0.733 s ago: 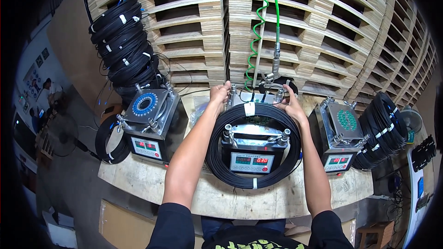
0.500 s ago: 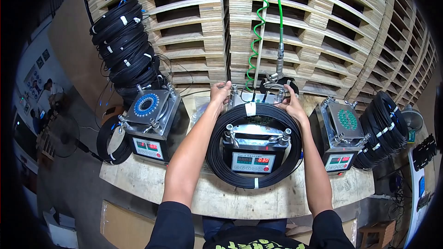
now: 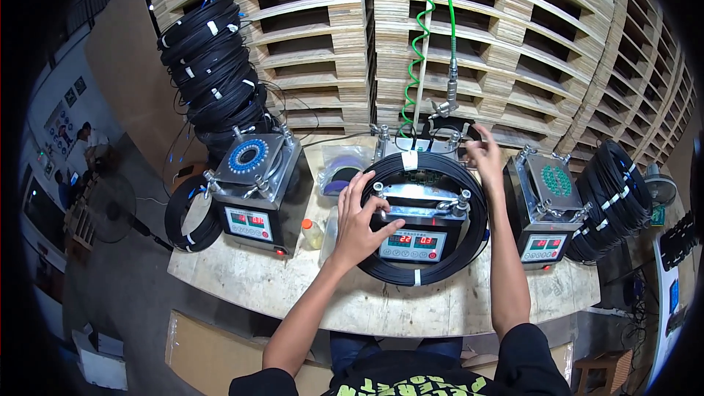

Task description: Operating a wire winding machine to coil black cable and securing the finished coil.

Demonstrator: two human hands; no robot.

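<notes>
Black coil [image 3: 477,227]: left hand [image 3: 358,229] nearer, fingers spread over its nine o'clock; right hand [image 3: 485,158], loosely open, beyond two.

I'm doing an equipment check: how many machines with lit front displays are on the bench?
3: the left machine, the middle machine framed by the black coil, and the right machine. No other shows, though the coil hides some space behind it.
</notes>
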